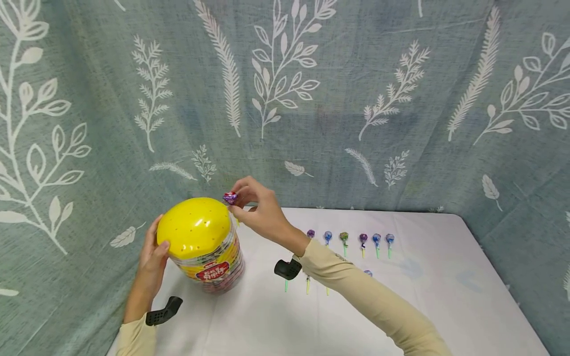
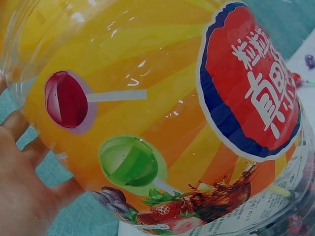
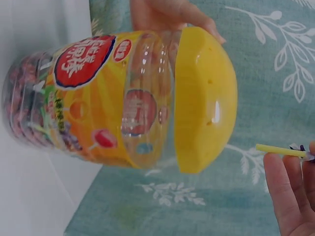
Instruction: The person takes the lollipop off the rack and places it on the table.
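A big clear plastic candy jar [image 1: 215, 271] with a yellow and orange label stands at the left of the table. Its domed yellow lid [image 1: 194, 227] is tilted, and the right wrist view shows a gap between lid and neck. My left hand [image 1: 152, 261] grips the lid's left edge, thumb at the front and other fingers partly hidden behind. My right hand [image 1: 266, 210] pinches a lollipop [image 1: 230, 198] with a purple and red wrapper beside the lid's right edge. Its yellow stick [image 3: 280, 150] shows in the right wrist view. Wrapped candies [image 3: 24, 98] fill the jar's lower part.
Right of the jar, a row of lollipops [image 1: 344, 237] lies along the back of the white table [image 1: 427, 296]. A nearer row, with a green stick [image 1: 286, 286] showing, is partly hidden under my right arm. A patterned curtain [image 1: 329, 123] hangs behind.
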`<state>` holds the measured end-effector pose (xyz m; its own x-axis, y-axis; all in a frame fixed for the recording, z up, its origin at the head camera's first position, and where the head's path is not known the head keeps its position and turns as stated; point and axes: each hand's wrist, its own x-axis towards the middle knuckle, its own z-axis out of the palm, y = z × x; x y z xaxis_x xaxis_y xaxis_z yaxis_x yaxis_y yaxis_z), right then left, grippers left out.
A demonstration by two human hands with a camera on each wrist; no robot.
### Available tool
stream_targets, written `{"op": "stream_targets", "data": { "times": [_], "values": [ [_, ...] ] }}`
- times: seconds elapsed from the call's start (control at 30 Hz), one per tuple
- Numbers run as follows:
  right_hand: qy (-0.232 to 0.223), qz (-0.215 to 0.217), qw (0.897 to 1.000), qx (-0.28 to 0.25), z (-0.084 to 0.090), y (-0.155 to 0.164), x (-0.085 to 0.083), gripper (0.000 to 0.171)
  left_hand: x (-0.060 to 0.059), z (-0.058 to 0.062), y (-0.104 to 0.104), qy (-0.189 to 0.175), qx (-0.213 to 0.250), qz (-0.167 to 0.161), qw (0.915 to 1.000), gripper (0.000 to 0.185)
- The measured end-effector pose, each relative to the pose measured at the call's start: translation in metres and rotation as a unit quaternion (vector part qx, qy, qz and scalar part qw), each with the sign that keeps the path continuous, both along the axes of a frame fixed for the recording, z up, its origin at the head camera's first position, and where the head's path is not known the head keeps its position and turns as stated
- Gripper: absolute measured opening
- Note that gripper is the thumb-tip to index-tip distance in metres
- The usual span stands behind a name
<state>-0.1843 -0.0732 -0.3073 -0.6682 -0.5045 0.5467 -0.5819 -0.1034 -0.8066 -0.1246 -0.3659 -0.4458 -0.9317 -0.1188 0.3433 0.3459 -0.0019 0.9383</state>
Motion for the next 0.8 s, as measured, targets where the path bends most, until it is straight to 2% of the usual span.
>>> {"op": "stream_targets", "data": {
  "times": [0.37, 0.63, 0.8],
  "values": [
    [-0.001, -0.016, 1.0, 0.021, -0.013, 0.029, -0.002, 0.025, 0.001, 0.0, -0.001, -0.002, 0.003, 0.007, 1.0, 0.062],
    [-0.028, -0.019, 0.999, 0.028, -0.029, 0.045, 0.002, 0.024, 0.004, 0.001, -0.002, -0.01, -0.012, 0.006, 0.9999, 0.061],
    [-0.052, -0.028, 0.998, 0.026, -0.036, 0.059, 0.006, 0.024, 0.005, -0.001, 0.001, -0.003, -0.002, 0.008, 1.0, 0.061]
  ]
}}
